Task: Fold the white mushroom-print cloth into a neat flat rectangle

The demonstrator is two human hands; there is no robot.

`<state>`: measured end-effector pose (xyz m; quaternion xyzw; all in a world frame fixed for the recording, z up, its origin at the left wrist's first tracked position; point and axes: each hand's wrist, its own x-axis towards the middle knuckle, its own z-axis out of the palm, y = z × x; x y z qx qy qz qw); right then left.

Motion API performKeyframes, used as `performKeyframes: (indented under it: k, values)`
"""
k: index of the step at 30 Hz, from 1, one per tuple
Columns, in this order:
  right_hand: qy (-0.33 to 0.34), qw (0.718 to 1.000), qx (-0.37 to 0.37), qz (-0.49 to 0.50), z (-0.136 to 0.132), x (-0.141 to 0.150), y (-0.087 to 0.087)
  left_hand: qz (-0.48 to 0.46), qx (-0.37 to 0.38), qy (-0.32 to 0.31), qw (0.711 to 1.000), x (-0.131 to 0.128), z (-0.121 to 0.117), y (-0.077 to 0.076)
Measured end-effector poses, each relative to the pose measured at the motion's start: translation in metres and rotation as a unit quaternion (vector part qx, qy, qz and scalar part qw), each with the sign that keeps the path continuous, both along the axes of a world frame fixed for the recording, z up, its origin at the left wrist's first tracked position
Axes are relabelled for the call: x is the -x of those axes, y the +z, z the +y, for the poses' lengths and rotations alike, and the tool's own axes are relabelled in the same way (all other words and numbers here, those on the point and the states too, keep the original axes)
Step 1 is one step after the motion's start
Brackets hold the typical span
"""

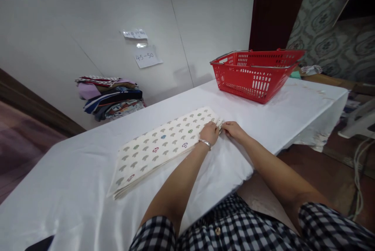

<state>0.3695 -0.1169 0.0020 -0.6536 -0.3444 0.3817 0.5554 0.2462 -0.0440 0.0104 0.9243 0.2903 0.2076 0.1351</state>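
A cream cloth (159, 147) with a small grey, green, blue and red print lies folded into a long, layered strip on the table. At its right end my left hand (209, 133), with a silver bracelet at the wrist, rests on the fabric, fingers closed on the gathered edge. My right hand (233, 130) pinches the same bunched end from the right, its fingertips close to those of the left. The bit of fabric between the fingers is small and partly hidden.
A red plastic basket (243, 81) with metal handles stands on the white-covered table (79, 180) at the back right. Folded clothes (113, 96) are piled beyond the far left edge. Paper labels (148, 58) hang on the wall. A dark object (40, 244) lies at bottom left.
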Motion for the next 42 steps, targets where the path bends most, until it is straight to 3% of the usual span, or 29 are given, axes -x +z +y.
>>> performKeyframes:
  k: [7, 19, 25, 30, 36, 42]
  values:
    - [0.018, 1.000, -0.005, -0.010, 0.002, -0.002, -0.006, -0.038, 0.060, 0.015, 0.997, -0.001, 0.004, -0.004]
    - [0.013, 0.999, 0.013, -0.040, 0.005, -0.002, -0.007, -0.031, 0.091, 0.004, 0.995, 0.001, 0.003, -0.002]
    - [0.001, 0.999, 0.007, -0.045, 0.004, -0.001, -0.006, 0.012, 0.043, 0.034, 0.998, 0.001, -0.003, 0.002]
    - [0.010, 0.999, 0.006, -0.048, 0.003, -0.002, -0.006, 0.042, 0.022, 0.021, 0.999, -0.002, -0.002, 0.003]
    - [-0.080, 0.988, 0.016, -0.128, -0.001, -0.016, -0.004, -0.011, 0.078, 0.073, 0.994, -0.003, 0.003, 0.002]
    - [-0.053, 0.984, 0.043, -0.162, -0.004, -0.017, -0.003, -0.059, 0.092, 0.083, 0.991, -0.004, 0.005, 0.001]
